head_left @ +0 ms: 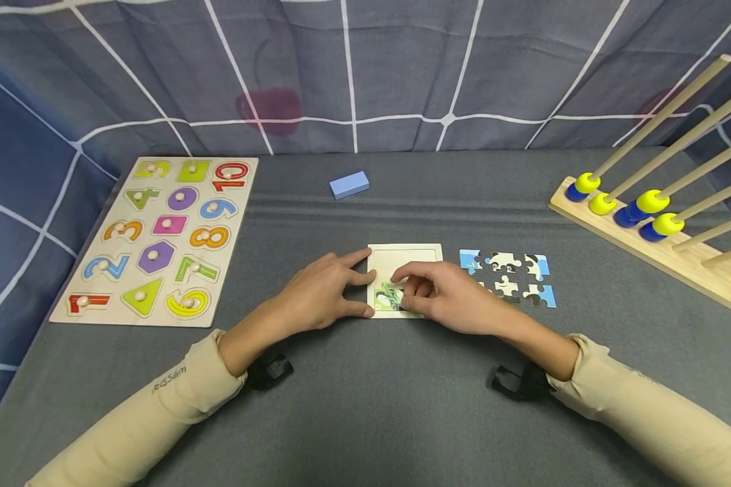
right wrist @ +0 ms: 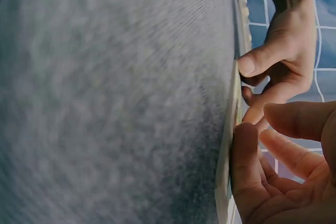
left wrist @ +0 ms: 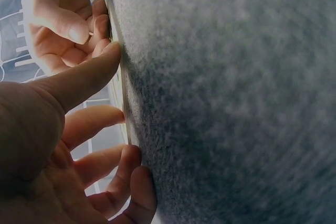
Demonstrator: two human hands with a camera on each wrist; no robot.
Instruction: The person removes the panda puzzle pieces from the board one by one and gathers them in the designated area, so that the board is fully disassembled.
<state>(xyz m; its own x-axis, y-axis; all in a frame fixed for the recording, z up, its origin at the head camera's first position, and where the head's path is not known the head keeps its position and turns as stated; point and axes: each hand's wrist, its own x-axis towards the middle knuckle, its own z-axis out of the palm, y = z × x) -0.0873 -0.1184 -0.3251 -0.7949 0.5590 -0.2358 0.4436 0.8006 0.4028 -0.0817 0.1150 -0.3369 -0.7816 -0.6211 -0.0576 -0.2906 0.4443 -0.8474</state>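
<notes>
A square puzzle tray (head_left: pixel 407 253) with a pale raised rim lies flat in front of me. Green-patterned puzzle pieces (head_left: pixel 385 297) fill its lower left part. My left hand (head_left: pixel 319 291) is at the tray's left edge, fingers spread and mostly straight, with fingertips and thumb against the rim. Over the tray, my right hand (head_left: pixel 447 294) has its thumb and index finger bent down at the green pieces, pinching a small piece largely hidden by the fingers. Several loose panda puzzle pieces (head_left: pixel 504 261) lie in rows just right of the tray, partly behind the right hand.
At the left lies a number-and-shape peg board (head_left: pixel 197 253). A blue block (head_left: pixel 350 184) sits beyond the tray. To the right stands a wooden bead rack (head_left: pixel 646 233) with tall rods and yellow and blue beads. A checked cloth (head_left: pixel 396 74) hangs behind.
</notes>
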